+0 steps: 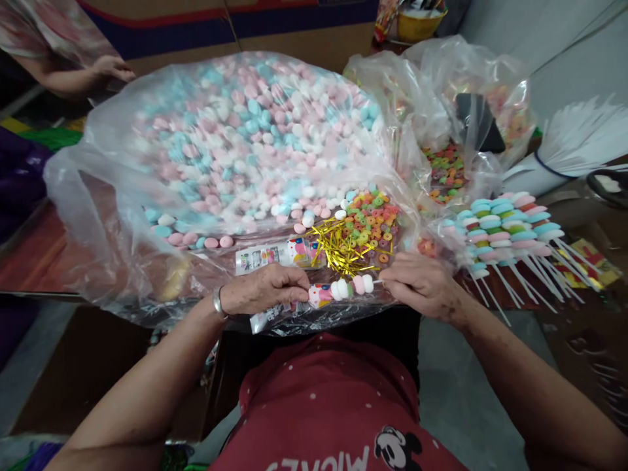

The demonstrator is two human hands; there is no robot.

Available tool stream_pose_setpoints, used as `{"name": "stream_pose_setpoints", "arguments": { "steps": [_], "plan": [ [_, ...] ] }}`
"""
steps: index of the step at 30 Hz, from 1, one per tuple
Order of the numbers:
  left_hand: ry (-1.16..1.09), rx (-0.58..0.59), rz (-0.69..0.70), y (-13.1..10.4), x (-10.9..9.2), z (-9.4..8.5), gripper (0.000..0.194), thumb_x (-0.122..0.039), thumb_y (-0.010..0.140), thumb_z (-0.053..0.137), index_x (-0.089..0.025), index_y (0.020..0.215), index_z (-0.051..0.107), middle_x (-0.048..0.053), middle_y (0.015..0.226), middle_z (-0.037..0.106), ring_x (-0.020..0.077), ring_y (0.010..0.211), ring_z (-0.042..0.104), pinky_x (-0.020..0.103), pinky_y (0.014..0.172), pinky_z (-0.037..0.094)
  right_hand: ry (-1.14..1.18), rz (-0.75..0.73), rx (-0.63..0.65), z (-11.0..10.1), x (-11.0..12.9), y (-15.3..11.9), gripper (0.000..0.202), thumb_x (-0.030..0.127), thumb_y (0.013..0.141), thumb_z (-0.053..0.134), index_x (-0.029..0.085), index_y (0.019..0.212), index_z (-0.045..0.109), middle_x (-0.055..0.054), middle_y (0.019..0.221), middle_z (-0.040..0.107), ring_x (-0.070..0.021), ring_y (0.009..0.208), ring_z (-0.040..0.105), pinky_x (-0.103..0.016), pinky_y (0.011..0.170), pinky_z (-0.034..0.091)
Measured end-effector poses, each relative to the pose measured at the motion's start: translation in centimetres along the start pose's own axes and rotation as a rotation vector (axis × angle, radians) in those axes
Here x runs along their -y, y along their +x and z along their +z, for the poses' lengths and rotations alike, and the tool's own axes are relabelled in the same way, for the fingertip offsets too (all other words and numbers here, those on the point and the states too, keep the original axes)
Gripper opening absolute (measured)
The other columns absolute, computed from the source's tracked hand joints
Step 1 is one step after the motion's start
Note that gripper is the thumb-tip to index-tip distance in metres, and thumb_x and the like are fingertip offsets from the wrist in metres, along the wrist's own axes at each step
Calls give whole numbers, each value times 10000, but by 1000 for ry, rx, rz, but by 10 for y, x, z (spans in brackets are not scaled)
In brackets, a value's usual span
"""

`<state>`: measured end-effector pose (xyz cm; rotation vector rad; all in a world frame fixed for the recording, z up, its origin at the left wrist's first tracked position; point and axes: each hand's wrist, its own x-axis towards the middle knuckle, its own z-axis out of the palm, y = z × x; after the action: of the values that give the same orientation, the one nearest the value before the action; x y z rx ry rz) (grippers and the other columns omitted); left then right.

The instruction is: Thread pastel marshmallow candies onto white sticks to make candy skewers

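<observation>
Between my hands lies a skewer of white and pink marshmallows, with a printed wrapper at its left end. My left hand, a bangle at its wrist, pinches that wrapper's left edge. The fingers of my right hand close on the white stick at the skewer's right end. Gold twist ties lie just beyond the skewer, beside colourful ring candies. More printed wrappers rest beyond my left hand.
A large clear bag of pastel marshmallows covers the table's middle. Finished-looking marshmallow skewers are piled at the right, near white sticks in a holder. A black object rests on candy bags. Another person's hand shows at the upper left.
</observation>
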<state>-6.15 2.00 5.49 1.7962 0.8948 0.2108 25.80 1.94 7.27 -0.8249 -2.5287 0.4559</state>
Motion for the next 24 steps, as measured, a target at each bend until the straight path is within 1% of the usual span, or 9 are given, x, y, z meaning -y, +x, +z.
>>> {"name": "stream_pose_setpoints", "arguments": {
  "steps": [3, 5, 8, 11, 14, 17, 19, 21, 24],
  "plan": [
    [-15, -24, 12, -2, 0, -2, 238, -362, 904, 580, -150, 811, 634, -25, 650, 595, 84, 599, 519, 162, 565, 399, 65, 82, 39, -3, -1, -2, 265, 169, 925, 440, 180, 757, 644, 9, 621, 582, -123, 605, 500, -259, 604, 364],
    [-17, -30, 19, -3, 1, -4, 247, -372, 903, 586, -150, 803, 630, -30, 640, 582, 81, 589, 508, 161, 561, 396, 120, 103, 74, -4, 0, -2, 266, 176, 924, 442, 178, 755, 647, 10, 622, 590, -118, 599, 510, -256, 604, 372],
    [-11, 49, 3, -3, -1, -3, 268, -402, 913, 575, -148, 859, 641, -17, 675, 608, 89, 610, 534, 164, 571, 406, 163, 95, 80, -1, 2, -1, 263, 190, 930, 447, 174, 760, 647, 10, 635, 611, -112, 608, 528, -255, 627, 386],
    [52, 130, 15, -4, -6, 1, 289, -420, 933, 547, -153, 956, 655, 6, 765, 646, 109, 683, 569, 178, 614, 421, 126, 112, 31, 6, 3, 1, 280, 192, 936, 433, 180, 738, 631, 3, 658, 631, -117, 632, 539, -256, 634, 388],
    [125, 65, 69, -4, -14, 7, 305, -426, 948, 522, -160, 1031, 648, 21, 832, 655, 131, 741, 574, 201, 656, 425, 73, 91, -26, 8, 2, 1, 279, 183, 932, 432, 181, 723, 617, -3, 664, 640, -121, 632, 535, -259, 630, 379],
    [107, 28, 68, -2, -20, 13, 318, -426, 951, 517, -157, 1081, 626, 22, 853, 648, 135, 744, 562, 212, 662, 425, 44, 45, -27, 6, 3, 2, 264, 171, 925, 440, 177, 737, 625, 2, 640, 621, -119, 615, 512, -260, 626, 363],
    [90, 52, 58, 0, -21, 18, 313, -412, 945, 534, -152, 1099, 615, 12, 829, 637, 126, 716, 545, 208, 642, 413, 56, 8, 38, 5, 4, 2, 267, 177, 920, 442, 176, 737, 636, 3, 621, 602, -122, 608, 504, -262, 621, 354],
    [82, 73, 83, 1, -20, 21, 293, -391, 938, 552, -149, 1090, 614, 1, 791, 624, 114, 681, 525, 202, 620, 396, 98, 1, 146, 5, 6, 3, 279, 185, 912, 437, 176, 722, 641, 2, 614, 591, -125, 607, 508, -259, 611, 350],
    [86, 90, 136, 2, -16, 23, 279, -382, 935, 564, -150, 1081, 613, -2, 777, 624, 109, 670, 520, 199, 619, 389, 231, 89, 279, 4, 9, 2, 285, 180, 897, 420, 173, 715, 639, -1, 649, 606, -117, 620, 534, -242, 608, 372]
  ]
}}
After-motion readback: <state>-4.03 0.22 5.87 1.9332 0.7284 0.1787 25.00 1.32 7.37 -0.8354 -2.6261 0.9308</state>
